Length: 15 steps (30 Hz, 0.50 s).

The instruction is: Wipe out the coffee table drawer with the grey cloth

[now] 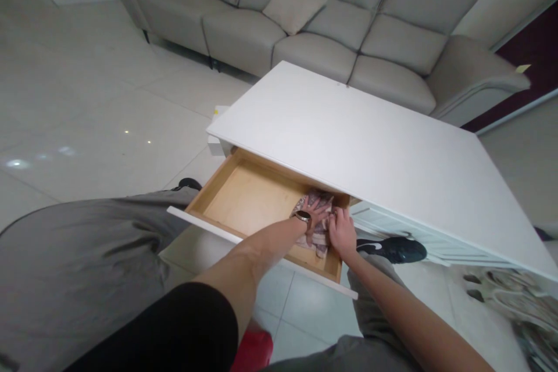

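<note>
A wooden drawer (244,186) with a white front is pulled out of the white table. In its right end lies a folded patterned cloth (321,239), pinkish with darker print; its exact kind is unclear. My left hand (314,215), with a watch on the wrist, lies flat on the cloth with the fingers spread. At the cloth's right edge, against the drawer's side, my right hand (341,229) has its fingers bent and pressed together on the fabric. Part of the cloth is hidden under both hands.
The white tabletop (370,133) overhangs the drawer's back. Behind it stands a grey sofa (244,29) with a beige cushion (294,3). A red object (253,351) is below me. My shoe (392,250) rests right of the drawer. A small white box (215,145) stands by the table's left end.
</note>
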Motion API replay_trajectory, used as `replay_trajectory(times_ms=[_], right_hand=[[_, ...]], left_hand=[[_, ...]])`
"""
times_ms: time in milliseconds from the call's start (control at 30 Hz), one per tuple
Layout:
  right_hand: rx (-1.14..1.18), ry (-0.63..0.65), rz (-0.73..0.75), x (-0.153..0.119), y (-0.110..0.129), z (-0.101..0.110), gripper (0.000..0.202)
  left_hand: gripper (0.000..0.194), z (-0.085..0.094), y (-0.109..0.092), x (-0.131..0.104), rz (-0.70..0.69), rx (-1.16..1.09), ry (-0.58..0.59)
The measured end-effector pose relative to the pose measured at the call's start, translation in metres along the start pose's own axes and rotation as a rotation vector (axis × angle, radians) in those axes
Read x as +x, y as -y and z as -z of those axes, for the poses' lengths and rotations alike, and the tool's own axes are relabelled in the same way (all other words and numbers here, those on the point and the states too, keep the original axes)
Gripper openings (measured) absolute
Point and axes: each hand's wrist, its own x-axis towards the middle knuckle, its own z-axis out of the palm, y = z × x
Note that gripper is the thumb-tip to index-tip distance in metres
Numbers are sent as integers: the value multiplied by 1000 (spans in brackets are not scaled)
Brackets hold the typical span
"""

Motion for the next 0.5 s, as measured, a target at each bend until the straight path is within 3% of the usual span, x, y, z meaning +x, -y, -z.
replay_trajectory(times_ms=[67,100,200,367,433,500], right_hand=[[-27,6,5,0,0,-1,35],[-39,8,8,1,0,-2,35],[-57,17,16,1,-1,-2,35],[-50,21,-6,1,-3,-3,33],[-47,17,-9,1,-4,-4,32],[-42,18,-14,0,-4,-5,31]], left_hand=[[142,6,23,-13,67,39,1],[151,10,37,-21,116,48,4],[155,26,85,-57,249,68,45],[158,56,165,-151,590,63,57],[158,63,184,-184,619,72,68],[158,64,191,-202,595,84,79]])
